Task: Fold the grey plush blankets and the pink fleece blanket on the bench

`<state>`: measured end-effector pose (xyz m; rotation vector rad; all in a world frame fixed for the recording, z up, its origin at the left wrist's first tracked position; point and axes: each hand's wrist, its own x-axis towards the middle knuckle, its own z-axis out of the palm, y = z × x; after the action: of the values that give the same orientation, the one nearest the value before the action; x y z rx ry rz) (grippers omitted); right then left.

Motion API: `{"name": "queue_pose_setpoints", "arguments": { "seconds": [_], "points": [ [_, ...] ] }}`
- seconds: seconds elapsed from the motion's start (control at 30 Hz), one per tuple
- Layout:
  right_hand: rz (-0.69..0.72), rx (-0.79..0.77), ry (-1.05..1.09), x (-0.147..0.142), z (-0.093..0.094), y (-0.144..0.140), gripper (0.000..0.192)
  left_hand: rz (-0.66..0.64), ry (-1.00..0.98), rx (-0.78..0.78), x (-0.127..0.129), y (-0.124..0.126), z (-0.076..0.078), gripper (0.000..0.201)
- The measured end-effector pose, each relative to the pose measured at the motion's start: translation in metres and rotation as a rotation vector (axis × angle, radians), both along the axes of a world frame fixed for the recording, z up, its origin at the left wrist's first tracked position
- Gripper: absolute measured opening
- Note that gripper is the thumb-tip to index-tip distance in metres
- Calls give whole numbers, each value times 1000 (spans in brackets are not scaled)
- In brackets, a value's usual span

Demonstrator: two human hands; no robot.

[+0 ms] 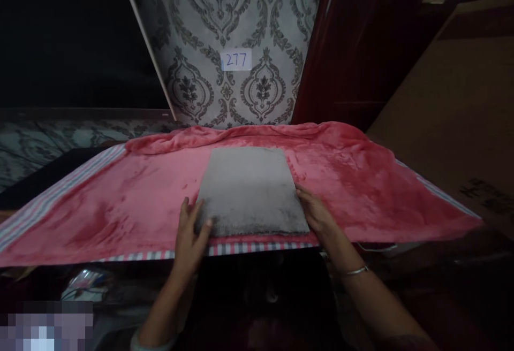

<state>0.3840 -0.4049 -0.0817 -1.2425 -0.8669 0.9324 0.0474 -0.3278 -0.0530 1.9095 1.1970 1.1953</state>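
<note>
A grey, fuzzy rectangular mat (pixel 251 190) lies flat on a pink plush blanket (pixel 152 190), close to the blanket's striped front edge. At the mat's lower left corner is my left hand (pixel 190 233), fingers apart and thumb tip over the mat's edge. My right hand (pixel 319 214) rests along the right side of the mat with its fingers stretched out; some of them are hidden under the hand. Both hands touch or nearly touch the mat's sides, and neither grips anything that I can see.
The blanket is bunched up along the back, against a patterned wall (pixel 236 14) with a paper label (pixel 236 59) reading 277. A dark screen (pixel 76 40) stands at the left. A cardboard box (pixel 453 105) and a dark red panel (pixel 361 35) stand at the right.
</note>
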Motion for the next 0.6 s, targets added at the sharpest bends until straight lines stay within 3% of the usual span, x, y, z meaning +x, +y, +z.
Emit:
{"name": "queue_pose_setpoints", "arguments": {
  "seconds": [0.13,0.27,0.33,0.43,0.6],
  "points": [
    [64,-86,218,3,7,-4,45,-44,-552,-565,-19,22,28,48],
    [133,-128,340,3,10,-1,34,-185,-740,-925,-29,48,44,25],
    [139,-159,380,-2,10,-1,33,-241,-722,-1017,-29,58,48,22],
    [122,-184,422,-10,10,-2,30,-305,-666,-1026,-21,67,50,18],
    [153,-30,611,-18,13,-9,28,-259,-658,-1117,-2,73,50,12]
  ]
}}
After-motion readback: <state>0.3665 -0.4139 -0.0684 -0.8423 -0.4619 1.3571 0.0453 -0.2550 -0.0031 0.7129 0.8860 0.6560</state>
